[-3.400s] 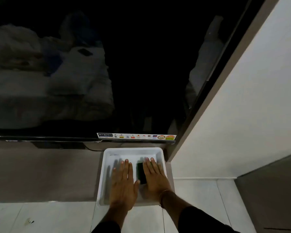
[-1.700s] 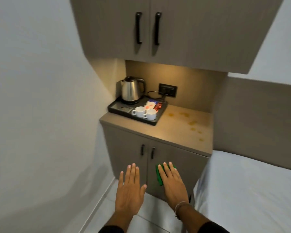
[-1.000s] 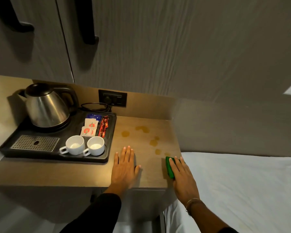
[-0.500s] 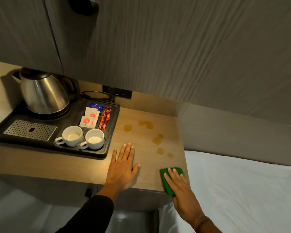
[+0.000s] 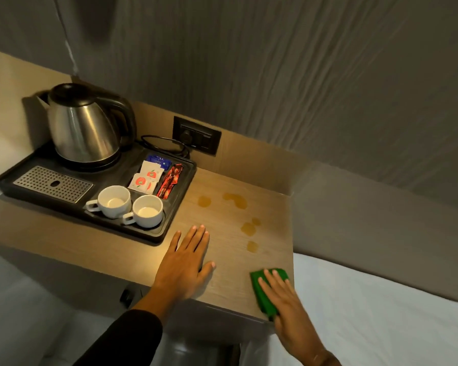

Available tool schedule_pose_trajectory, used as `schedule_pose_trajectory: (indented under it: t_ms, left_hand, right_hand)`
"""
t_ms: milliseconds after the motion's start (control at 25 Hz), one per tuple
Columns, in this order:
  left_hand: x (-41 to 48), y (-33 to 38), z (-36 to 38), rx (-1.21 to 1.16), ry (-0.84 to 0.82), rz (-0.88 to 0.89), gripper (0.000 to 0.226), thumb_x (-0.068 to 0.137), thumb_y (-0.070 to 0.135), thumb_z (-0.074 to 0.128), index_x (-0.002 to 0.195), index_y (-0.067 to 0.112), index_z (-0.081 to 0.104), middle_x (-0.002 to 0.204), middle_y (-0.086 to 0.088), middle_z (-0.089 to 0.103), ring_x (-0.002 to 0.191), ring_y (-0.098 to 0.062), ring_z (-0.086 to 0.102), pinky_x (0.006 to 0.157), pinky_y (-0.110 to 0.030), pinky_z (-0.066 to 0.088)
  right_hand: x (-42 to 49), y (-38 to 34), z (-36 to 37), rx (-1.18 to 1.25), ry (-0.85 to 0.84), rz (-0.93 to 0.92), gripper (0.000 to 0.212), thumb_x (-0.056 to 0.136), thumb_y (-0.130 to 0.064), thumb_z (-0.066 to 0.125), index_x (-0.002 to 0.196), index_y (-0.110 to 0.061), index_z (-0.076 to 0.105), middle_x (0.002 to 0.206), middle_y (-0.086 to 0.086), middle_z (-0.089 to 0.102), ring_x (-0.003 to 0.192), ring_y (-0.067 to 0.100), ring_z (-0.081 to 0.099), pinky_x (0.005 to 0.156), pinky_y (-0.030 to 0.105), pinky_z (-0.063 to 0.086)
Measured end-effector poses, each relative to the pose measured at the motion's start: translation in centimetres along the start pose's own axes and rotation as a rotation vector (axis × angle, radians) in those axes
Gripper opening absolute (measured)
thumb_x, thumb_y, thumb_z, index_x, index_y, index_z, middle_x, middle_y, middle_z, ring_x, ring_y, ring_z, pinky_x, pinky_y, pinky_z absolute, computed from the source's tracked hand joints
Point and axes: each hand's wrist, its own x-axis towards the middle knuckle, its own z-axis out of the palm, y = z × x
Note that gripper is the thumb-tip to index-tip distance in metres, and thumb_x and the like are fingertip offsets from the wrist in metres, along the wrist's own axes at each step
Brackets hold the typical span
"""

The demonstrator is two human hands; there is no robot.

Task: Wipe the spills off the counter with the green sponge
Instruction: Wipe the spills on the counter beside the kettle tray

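The left hand (image 5: 186,265) lies flat, palm down, fingers together and thumb spread, its forearm in a dark sleeve. The right hand (image 5: 291,310) is also flat, palm down, fingers extended and slightly apart.

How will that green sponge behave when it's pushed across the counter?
The green sponge looks thin and soft, so it probably flexes under the flat right hand. It likely glides over the smooth counter, and being near the edge, could slip off.

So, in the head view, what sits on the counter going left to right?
Kettle → two white cups → red sachets → left hand → spills → green sponge under the right hand.
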Motion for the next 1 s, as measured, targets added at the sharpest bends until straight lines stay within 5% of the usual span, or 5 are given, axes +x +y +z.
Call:
schedule_pose_trajectory:
  t_ms: [160, 400, 600, 840, 1000]
  left_hand:
    - [0.0, 0.0, 0.1, 0.022, -0.002, -0.002, 0.079, 0.104, 0.065, 0.026, 0.166, 0.017, 0.013, 0.177, -0.005, 0.012, 0.161, -0.023, 0.002, 0.13, -0.056, 0.007]
    - [0.1, -0.2, 0.5, 0.03, 0.013, -0.008, 0.079, 0.105, 0.066, 0.027, 0.166, 0.018, 0.014, 0.176, -0.005, 0.015, 0.161, -0.023, 0.004, 0.129, -0.052, 0.004]
    - [0.0, 0.3, 0.1, 0.012, 0.028, -0.016, 0.078, 0.105, 0.065, 0.026, 0.166, 0.019, 0.011, 0.177, -0.004, 0.01, 0.161, -0.022, 0.002, 0.127, -0.048, -0.005]
    - [0.1, 0.2, -0.1, 0.009, 0.01, -0.021, 0.08, 0.104, 0.065, 0.025, 0.167, 0.018, 0.009, 0.177, -0.004, 0.007, 0.161, -0.021, -0.003, 0.13, -0.051, 0.0]
    - [0.0, 0.4, -0.1, -0.006, 0.002, -0.015, 0.079, 0.105, 0.065, 0.026, 0.167, 0.019, 0.007, 0.177, -0.003, 0.002, 0.161, -0.02, -0.005, 0.129, -0.049, -0.005]
  right_hand:
    - [9.3, -1.0, -2.6, 0.049, 0.111, 0.228, 0.075, 0.089, 0.011, 0.048, 0.155, -0.019, 0.031, 0.166, 0.005, 0.022, 0.157, 0.028, 0.014, 0.129, 0.05, 0.008]
    - [3.8, 1.7, -0.9, 0.027, -0.043, -0.082, 0.08, 0.091, -0.003, 0.043, 0.157, -0.042, 0.022, 0.169, -0.018, 0.013, 0.157, 0.009, 0.006, 0.128, 0.047, 0.005]
    - [14.1, 0.8, -3.5, 0.059, 0.129, 0.148, 0.071, 0.089, 0.016, 0.049, 0.153, -0.013, 0.037, 0.163, 0.009, 0.031, 0.154, 0.035, 0.02, 0.127, 0.056, 0.012]
    - [9.0, 1.4, -0.3, 0.035, -0.021, -0.11, 0.086, 0.088, 0.009, 0.044, 0.157, -0.039, 0.025, 0.169, -0.005, 0.02, 0.158, 0.016, 0.006, 0.128, 0.053, 0.007]
    - [14.9, 4.2, -3.6, 0.071, 0.097, 0.077, 0.072, 0.087, 0.015, 0.049, 0.152, -0.014, 0.04, 0.164, 0.01, 0.03, 0.155, 0.033, 0.02, 0.126, 0.059, 0.015]
